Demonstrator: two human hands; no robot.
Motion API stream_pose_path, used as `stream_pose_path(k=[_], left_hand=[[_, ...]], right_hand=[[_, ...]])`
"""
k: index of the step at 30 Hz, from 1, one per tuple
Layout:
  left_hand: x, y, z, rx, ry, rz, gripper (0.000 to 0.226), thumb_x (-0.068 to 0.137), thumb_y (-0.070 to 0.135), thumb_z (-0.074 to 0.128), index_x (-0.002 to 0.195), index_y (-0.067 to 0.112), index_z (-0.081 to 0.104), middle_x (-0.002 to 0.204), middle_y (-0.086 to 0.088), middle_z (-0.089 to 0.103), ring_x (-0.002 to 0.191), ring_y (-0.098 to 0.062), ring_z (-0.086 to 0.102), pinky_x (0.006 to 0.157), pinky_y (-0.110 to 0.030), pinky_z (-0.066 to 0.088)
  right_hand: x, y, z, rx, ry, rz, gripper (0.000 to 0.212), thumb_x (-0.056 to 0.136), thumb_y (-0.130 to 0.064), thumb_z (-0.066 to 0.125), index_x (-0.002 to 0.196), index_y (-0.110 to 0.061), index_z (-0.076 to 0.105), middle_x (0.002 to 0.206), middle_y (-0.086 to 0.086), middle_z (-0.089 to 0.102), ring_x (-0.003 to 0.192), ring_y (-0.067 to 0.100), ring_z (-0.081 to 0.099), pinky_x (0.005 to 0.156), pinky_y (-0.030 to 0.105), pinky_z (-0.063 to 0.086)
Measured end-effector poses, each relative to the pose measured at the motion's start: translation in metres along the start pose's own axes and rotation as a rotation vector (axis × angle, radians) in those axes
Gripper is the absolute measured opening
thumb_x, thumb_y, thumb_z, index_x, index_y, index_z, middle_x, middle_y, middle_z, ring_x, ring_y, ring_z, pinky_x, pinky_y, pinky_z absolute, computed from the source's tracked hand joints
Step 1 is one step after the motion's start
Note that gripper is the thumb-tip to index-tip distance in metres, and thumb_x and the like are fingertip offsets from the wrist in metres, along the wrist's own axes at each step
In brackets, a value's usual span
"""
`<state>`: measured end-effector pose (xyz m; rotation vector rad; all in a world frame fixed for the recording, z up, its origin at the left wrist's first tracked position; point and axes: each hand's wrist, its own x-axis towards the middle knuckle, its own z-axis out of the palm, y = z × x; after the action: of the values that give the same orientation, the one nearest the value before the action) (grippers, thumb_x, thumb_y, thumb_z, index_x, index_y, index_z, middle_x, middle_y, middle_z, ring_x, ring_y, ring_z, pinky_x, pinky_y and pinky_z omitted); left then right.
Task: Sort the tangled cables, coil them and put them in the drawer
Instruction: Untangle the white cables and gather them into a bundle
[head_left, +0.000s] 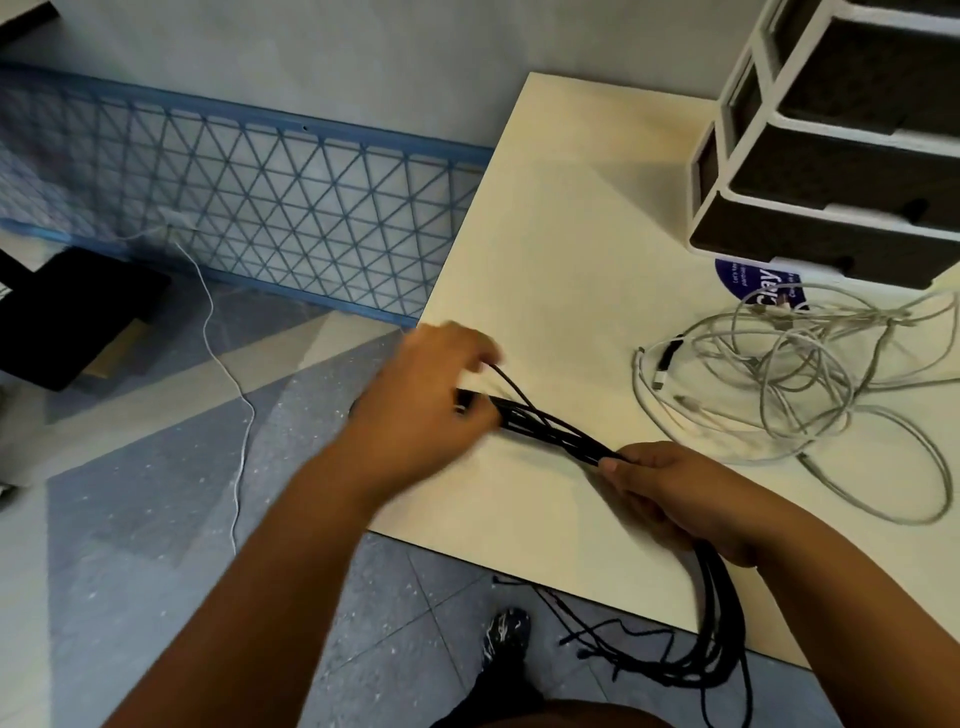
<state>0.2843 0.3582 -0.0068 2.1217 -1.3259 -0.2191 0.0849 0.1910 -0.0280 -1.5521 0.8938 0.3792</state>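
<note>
A bundle of several black cables (550, 428) stretches between my two hands just above the table's front left part. My left hand (421, 395) grips the bundle's left end, with a loop sticking up by its fingers. My right hand (675, 499) holds the bundle's other end; from it the black strands hang over the table's front edge toward the floor. A tangle of white and grey cables (795, 384) lies on the table to the right. The white drawer unit (831, 150) with dark drawers stands at the back right.
The cream table (545, 234) ends close to my left hand. A round blue sticker (753, 280) lies below the drawer unit. On the floor are a blue mesh panel (249, 192), a thin white cord (228, 374) and a black box (67, 317). My shoe (506, 636) shows below.
</note>
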Motion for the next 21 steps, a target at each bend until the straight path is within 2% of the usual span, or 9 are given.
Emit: stream_pose_path(k=[2, 3, 5, 6, 8, 10, 13, 16, 21], left_hand=[[0.001, 0.015, 0.034, 0.114, -0.21, 0.247, 0.059, 0.074, 0.013, 0.062, 0.132, 0.024, 0.053, 0.127, 0.004, 0.056, 0.126, -0.016, 0.043, 0.107, -0.042, 0.034], [0.002, 0.021, 0.051, 0.189, -0.268, 0.32, 0.065, 0.072, 0.011, 0.063, 0.135, 0.023, 0.052, 0.132, 0.003, 0.055, 0.133, -0.019, 0.04, 0.114, -0.047, 0.024], [0.005, 0.028, 0.079, 0.255, -0.284, 0.382, 0.055, 0.073, 0.01, 0.064, 0.126, 0.022, 0.06, 0.123, 0.002, 0.062, 0.131, -0.022, 0.046, 0.118, -0.054, 0.013], [0.008, 0.029, 0.089, 0.258, -0.248, 0.384, 0.044, 0.075, 0.013, 0.064, 0.118, 0.022, 0.065, 0.114, 0.003, 0.066, 0.122, -0.022, 0.053, 0.118, -0.053, 0.017], [0.012, 0.029, 0.1, 0.232, -0.164, 0.368, 0.026, 0.079, 0.024, 0.058, 0.102, 0.024, 0.069, 0.098, 0.005, 0.067, 0.099, -0.022, 0.059, 0.108, -0.049, 0.036], [0.013, 0.027, 0.107, 0.227, -0.135, 0.366, 0.026, 0.081, 0.034, 0.049, 0.095, 0.023, 0.067, 0.089, 0.006, 0.063, 0.088, -0.021, 0.055, 0.088, -0.042, 0.044], [0.014, 0.024, 0.113, 0.286, -0.115, 0.392, 0.023, 0.082, 0.04, 0.045, 0.086, 0.022, 0.058, 0.079, 0.006, 0.057, 0.081, -0.02, 0.05, 0.075, -0.036, 0.032], [0.014, 0.023, 0.117, 0.338, -0.091, 0.407, 0.017, 0.081, 0.036, 0.045, 0.079, 0.021, 0.052, 0.072, 0.005, 0.053, 0.074, -0.022, 0.048, 0.068, -0.036, 0.022], [0.016, 0.027, 0.115, 0.387, -0.107, 0.347, 0.017, 0.081, 0.034, 0.038, 0.078, 0.02, 0.049, 0.072, 0.004, 0.054, 0.072, -0.024, 0.05, 0.066, -0.035, 0.024]], right_hand=[[-0.001, -0.001, 0.001, -0.002, -0.008, -0.003, 0.026, 0.101, -0.031, 0.051, 0.083, -0.013, 0.049, 0.052, -0.002, 0.036, 0.042, 0.011, 0.029, 0.041, 0.023, 0.024], [-0.001, -0.001, 0.001, -0.007, -0.009, -0.006, 0.026, 0.101, -0.031, 0.051, 0.084, -0.012, 0.05, 0.053, -0.002, 0.037, 0.043, 0.011, 0.03, 0.042, 0.023, 0.025], [0.0, -0.001, 0.001, -0.031, -0.005, -0.02, 0.027, 0.102, -0.032, 0.05, 0.089, -0.008, 0.054, 0.053, -0.002, 0.038, 0.042, 0.011, 0.031, 0.041, 0.021, 0.026], [0.0, -0.001, 0.001, -0.04, 0.0, -0.03, 0.028, 0.102, -0.032, 0.05, 0.092, -0.007, 0.056, 0.054, -0.001, 0.039, 0.042, 0.01, 0.032, 0.04, 0.021, 0.027], [0.0, 0.0, -0.001, -0.033, 0.004, -0.049, 0.028, 0.102, -0.033, 0.049, 0.088, -0.009, 0.054, 0.057, 0.001, 0.04, 0.044, 0.011, 0.032, 0.041, 0.021, 0.027], [0.001, 0.002, -0.002, -0.004, -0.005, -0.066, 0.029, 0.102, -0.032, 0.05, 0.08, -0.013, 0.048, 0.058, 0.001, 0.039, 0.045, 0.012, 0.032, 0.042, 0.023, 0.026], [0.002, 0.006, -0.003, 0.02, -0.015, -0.081, 0.03, 0.101, -0.032, 0.052, 0.077, -0.014, 0.048, 0.057, 0.001, 0.039, 0.045, 0.012, 0.032, 0.043, 0.022, 0.026], [0.001, 0.009, -0.005, 0.087, -0.046, -0.132, 0.027, 0.099, -0.026, 0.057, 0.077, -0.012, 0.047, 0.056, 0.002, 0.039, 0.044, 0.012, 0.033, 0.04, 0.022, 0.028], [-0.015, 0.026, -0.012, 0.256, -0.207, -0.19, 0.027, 0.098, -0.012, 0.057, 0.075, -0.012, 0.042, 0.055, 0.004, 0.034, 0.042, 0.013, 0.034, 0.04, 0.024, 0.033]])
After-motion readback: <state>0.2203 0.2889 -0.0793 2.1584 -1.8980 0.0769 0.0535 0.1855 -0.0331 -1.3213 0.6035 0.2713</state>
